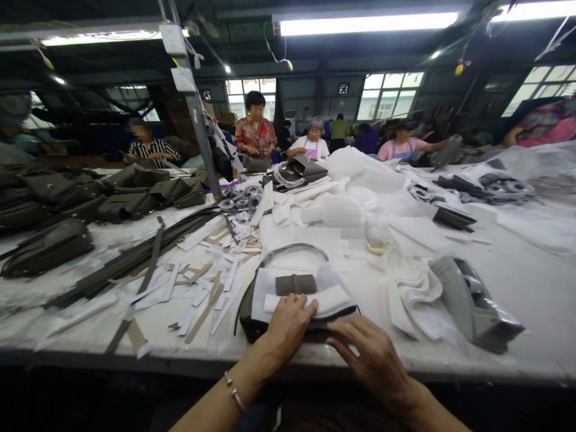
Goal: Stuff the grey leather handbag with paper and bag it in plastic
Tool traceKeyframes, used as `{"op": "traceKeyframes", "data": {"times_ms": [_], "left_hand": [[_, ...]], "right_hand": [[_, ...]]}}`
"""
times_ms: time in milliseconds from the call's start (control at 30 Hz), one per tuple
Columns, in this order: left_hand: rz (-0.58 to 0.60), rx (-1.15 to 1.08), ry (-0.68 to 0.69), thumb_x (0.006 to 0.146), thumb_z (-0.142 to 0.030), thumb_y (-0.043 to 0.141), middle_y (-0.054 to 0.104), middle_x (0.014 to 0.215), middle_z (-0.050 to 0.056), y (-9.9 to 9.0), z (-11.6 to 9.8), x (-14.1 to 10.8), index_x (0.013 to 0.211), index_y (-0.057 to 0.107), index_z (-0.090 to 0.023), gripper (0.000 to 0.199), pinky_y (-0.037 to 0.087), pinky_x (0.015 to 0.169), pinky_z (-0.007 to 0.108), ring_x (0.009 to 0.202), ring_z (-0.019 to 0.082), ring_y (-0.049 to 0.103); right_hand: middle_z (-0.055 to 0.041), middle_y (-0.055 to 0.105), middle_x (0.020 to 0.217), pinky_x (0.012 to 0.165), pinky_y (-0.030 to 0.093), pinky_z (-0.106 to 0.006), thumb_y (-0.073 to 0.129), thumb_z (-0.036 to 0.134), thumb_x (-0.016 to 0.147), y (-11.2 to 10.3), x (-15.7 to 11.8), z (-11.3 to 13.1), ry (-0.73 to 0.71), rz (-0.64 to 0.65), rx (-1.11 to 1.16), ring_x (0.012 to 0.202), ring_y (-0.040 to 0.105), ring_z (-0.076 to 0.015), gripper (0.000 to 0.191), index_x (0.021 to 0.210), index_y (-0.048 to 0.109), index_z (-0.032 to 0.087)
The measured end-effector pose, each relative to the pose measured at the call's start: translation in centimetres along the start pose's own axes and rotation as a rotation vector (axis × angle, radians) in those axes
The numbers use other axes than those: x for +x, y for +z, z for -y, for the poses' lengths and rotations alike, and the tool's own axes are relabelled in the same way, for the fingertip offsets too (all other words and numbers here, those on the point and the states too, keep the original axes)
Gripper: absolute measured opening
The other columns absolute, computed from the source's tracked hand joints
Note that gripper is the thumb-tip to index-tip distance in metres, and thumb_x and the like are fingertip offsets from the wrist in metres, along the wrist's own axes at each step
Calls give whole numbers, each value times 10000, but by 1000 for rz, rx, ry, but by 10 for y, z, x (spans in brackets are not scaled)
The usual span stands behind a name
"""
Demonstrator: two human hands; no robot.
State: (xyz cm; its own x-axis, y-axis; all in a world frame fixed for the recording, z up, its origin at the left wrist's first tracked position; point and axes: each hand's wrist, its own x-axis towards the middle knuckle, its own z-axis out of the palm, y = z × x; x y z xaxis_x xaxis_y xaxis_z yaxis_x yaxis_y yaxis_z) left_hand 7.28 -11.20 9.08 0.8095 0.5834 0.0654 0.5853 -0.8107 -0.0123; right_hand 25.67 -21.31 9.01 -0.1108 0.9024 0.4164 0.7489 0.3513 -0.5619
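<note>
handbag [256, 321], dark, lies near the front edge of the worktable [508, 264], its looped handle [294, 247] pointing away from the wearer. white sheeting [264, 288] covers part of it, with a small grey flap piece [296, 284] on top. left hand [290, 324] rests on the folded white padding [330, 300], fingers together and bent over it; whether they pinch it cannot be determined. right hand [366, 348] is at the bag's near right edge, thumb and fingers parted; contact there cannot be confirmed. paper strips [198, 294] lie scattered to the left; a grey bag in clear plastic [472, 306] sits to the right.
</note>
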Motion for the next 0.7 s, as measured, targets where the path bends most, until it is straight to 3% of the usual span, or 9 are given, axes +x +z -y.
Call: {"op": "traceKeyframes", "data": {"times_ms": [67,133,267,367,500,567,700], "left_hand": [[-46,-4,-33,977,-176,418,599,1154,85,9,-4,-1,1367,445,-244,397,492,894,402,1037,252,566],[-95,16,-60,976,-162,421,590,1234,106,18,-8,-3,1384,438,-229,415,474,948,414,1122,263,555],[-161,85,-39,965,-112,421,547,1371,144,31,-7,-10,1400,440,-182,440,420,1038,415,1264,261,505],[-146,105,23,966,-123,426,509,1437,111,30,7,-20,1440,403,-238,488,375,1089,468,1310,261,477],[-84,94,33,939,-90,450,471,1481,58,17,24,-34,1472,339,-367,610,399,1060,516,1291,279,499],[-63,94,56,941,-91,457,494,1459,76,13,28,-37,1466,360,-347,592,456,1005,455,1247,269,536],[-136,152,135,963,-128,453,508,1445,91,23,32,-41,1475,358,-308,551,475,982,390,1234,253,549]], "right_hand": [[-117,634,1295,1078,397,-478,642,223,870,-11,7,-14,-207,-11,-267,1236,547,-303,480,1344,562,229],[-141,559,1395,1154,277,-545,657,157,822,-12,16,-32,-301,47,-446,1325,465,-327,640,1429,457,189],[-115,653,1259,1180,245,-523,584,52,791,-10,36,-56,-361,183,-524,1194,577,-276,507,1280,572,186],[-90,670,1194,1203,193,-530,590,51,756,-15,46,-58,-385,267,-495,1278,506,-283,380,1103,639,197],[-121,642,1265,1138,357,-482,558,26,748,-19,49,-62,-437,366,-438,1263,525,-269,386,1097,635,170],[-134,630,1301,1072,448,-425,500,8,796,-18,46,-69,-447,365,-394,1229,562,-244,430,1179,619,165],[-112,591,1373,1041,487,-414,411,16,896,-9,32,-86,-464,304,-359,1249,566,-239,524,1358,544,224]]}}
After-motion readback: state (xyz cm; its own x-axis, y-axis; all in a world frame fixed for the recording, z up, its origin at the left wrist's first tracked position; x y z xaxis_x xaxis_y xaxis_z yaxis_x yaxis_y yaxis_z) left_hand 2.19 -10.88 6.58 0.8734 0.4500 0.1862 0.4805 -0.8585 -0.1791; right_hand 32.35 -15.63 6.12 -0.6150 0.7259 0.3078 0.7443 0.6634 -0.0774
